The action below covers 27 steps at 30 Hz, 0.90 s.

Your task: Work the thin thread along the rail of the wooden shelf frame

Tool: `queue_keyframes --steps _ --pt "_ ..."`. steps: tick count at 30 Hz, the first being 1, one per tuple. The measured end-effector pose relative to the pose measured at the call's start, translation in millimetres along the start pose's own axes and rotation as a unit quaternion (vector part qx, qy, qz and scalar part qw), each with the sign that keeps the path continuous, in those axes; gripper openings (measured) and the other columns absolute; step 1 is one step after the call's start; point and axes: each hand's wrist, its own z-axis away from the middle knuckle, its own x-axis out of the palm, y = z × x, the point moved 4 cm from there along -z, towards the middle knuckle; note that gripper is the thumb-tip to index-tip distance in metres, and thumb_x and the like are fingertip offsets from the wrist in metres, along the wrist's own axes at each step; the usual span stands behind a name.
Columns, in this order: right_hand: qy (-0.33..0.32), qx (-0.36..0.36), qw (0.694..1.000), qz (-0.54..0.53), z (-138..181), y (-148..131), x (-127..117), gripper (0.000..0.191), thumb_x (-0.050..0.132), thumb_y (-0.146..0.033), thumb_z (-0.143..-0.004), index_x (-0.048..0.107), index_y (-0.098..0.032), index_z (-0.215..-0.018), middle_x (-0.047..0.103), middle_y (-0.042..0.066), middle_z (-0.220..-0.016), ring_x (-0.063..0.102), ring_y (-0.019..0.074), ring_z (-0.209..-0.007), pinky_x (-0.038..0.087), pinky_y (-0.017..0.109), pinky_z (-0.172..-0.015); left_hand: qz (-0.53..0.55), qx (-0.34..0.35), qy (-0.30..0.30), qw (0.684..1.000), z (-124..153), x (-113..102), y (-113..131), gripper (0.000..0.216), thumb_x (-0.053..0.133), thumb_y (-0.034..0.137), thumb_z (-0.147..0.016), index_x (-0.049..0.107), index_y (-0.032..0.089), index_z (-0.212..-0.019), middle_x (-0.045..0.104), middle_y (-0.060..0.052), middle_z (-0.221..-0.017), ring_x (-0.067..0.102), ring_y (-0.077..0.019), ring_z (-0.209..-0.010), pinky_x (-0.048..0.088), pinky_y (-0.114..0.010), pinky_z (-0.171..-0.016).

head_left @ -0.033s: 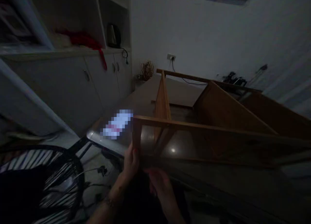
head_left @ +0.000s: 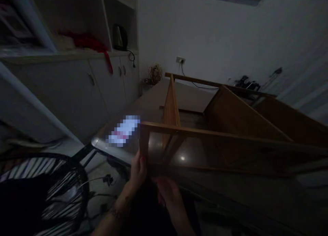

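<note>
A wooden shelf frame [head_left: 217,133] lies on its side across a glossy table [head_left: 153,102] in a dim room. My left hand [head_left: 137,172] is wrapped round the frame's near left corner post, thumb on the post's front. My right hand [head_left: 169,195] sits just below the frame's lower front rail, fingers close together and pointing up at the rail. The dark hides whether those fingers hold anything.
A phone with a lit screen [head_left: 124,130] lies on the table's left corner. A black wire chair [head_left: 51,191] stands at lower left, with a cable [head_left: 102,179] on the floor. White cabinets [head_left: 77,85] with a kettle [head_left: 120,38] and red cloth [head_left: 87,41] line the left wall.
</note>
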Motion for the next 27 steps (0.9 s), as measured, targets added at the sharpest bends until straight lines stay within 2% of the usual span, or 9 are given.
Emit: queue_keyframes --steps 7,10,14,17,20,24,27 --pt "-0.021 0.016 0.997 -0.066 -2.7 6.5 1.2 0.040 0.075 -0.050 -0.066 0.065 -0.013 -0.075 0.050 -0.006 -0.053 0.031 0.0002 -0.037 0.016 0.016 -0.035 0.003 -0.006 0.016 1.000 1.8 1.0 -3.7 0.038 0.037 0.049 -0.088 0.054 0.018 -0.073 0.047 0.002 -0.054 0.041 -0.0114 -0.046 0.033 -0.022 -0.044" --pt "-0.024 0.028 0.995 -0.089 -2.8 6.5 1.5 0.035 0.075 -0.044 -0.069 0.068 -0.012 -0.083 0.040 -0.010 -0.047 0.026 0.0004 -0.039 0.014 0.016 -0.037 0.009 -0.001 0.019 1.000 2.8 1.4 -4.1 0.039 0.034 0.048 -0.089 0.053 0.018 -0.072 0.046 0.003 -0.054 0.040 -0.0107 -0.046 0.033 -0.021 -0.043" --pt "-0.056 0.069 0.974 -0.209 1.1 1.2 7.4 0.033 0.074 -0.032 -0.073 0.068 -0.012 -0.099 0.033 -0.012 -0.045 0.021 0.0004 -0.041 0.018 0.013 -0.038 0.010 0.006 0.024 1.000 2.7 1.4 0.7 0.041 0.036 0.051 -0.088 0.053 0.018 -0.071 0.046 0.003 -0.053 0.041 -0.0111 -0.046 0.034 -0.021 -0.044" --pt "-0.112 0.142 0.926 -0.332 5.3 -0.7 13.0 0.031 0.074 -0.025 -0.072 0.068 -0.009 -0.098 0.034 -0.013 -0.043 0.023 -0.0007 -0.039 0.021 0.010 -0.037 0.009 0.001 0.048 0.999 3.8 0.9 4.0 0.041 0.036 0.051 -0.088 0.052 0.018 -0.070 0.047 0.003 -0.054 0.042 -0.0112 -0.048 0.035 -0.021 -0.044" --pt "-0.157 0.211 0.856 -0.446 9.1 1.6 14.2 0.031 0.073 -0.020 -0.073 0.066 -0.006 -0.099 0.042 -0.012 -0.046 0.032 -0.0024 -0.038 0.024 0.006 -0.035 0.014 -0.008 0.051 0.999 5.2 1.8 3.6 0.039 0.037 0.050 -0.088 0.051 0.019 -0.069 0.046 0.003 -0.055 0.041 -0.0109 -0.048 0.035 -0.021 -0.045" --pt "-0.174 0.255 0.785 -0.537 10.7 10.2 10.6 0.029 0.068 -0.011 -0.077 0.062 -0.006 -0.105 0.049 -0.012 -0.052 0.044 -0.0044 -0.042 0.033 0.000 -0.041 0.017 -0.005 0.031 0.999 5.4 3.1 -1.0 0.038 0.035 0.048 -0.090 0.051 0.018 -0.071 0.045 0.003 -0.056 0.040 -0.0109 -0.049 0.034 -0.021 -0.046" --pt "-0.184 0.272 0.751 -0.573 10.5 14.4 11.9 0.028 0.070 -0.010 -0.076 0.062 -0.008 -0.103 0.048 -0.013 -0.050 0.046 -0.0046 -0.041 0.035 0.000 -0.042 0.026 -0.013 0.029 0.999 5.2 2.7 -5.3 0.040 0.035 0.049 -0.089 0.051 0.018 -0.070 0.044 0.004 -0.055 0.039 -0.0105 -0.048 0.033 -0.021 -0.046"
